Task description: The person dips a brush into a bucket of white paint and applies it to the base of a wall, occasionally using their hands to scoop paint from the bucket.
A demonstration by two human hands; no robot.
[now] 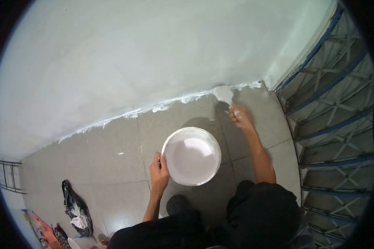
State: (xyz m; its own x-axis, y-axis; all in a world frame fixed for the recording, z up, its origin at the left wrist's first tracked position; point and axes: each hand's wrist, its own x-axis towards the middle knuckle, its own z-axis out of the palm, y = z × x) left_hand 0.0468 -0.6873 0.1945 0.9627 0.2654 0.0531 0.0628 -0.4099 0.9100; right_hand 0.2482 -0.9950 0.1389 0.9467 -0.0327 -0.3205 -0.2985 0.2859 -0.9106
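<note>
My right hand (242,118) is wrapped round the handle of a wide paintbrush (223,94) coated in white. The brush head touches the foot of the white wall (145,50), where it meets the floor. White specks show on my fingers. With my left hand (159,172) I grip the left rim of a round white bucket (191,156), thumb over the edge. Pale paint fills the inside of the bucket; its depth is hard to judge. A ragged band of white paint (162,104) runs along the wall's base and onto the floor tiles.
A folding metal gate (336,103) with blue bars borders the right side. Grey tiles (108,166) cover the floor. At lower left lies a black plastic bag (75,207) with white material in it. A dark metal rack (9,176) stands at far left. My shoe (178,204) is below the bucket.
</note>
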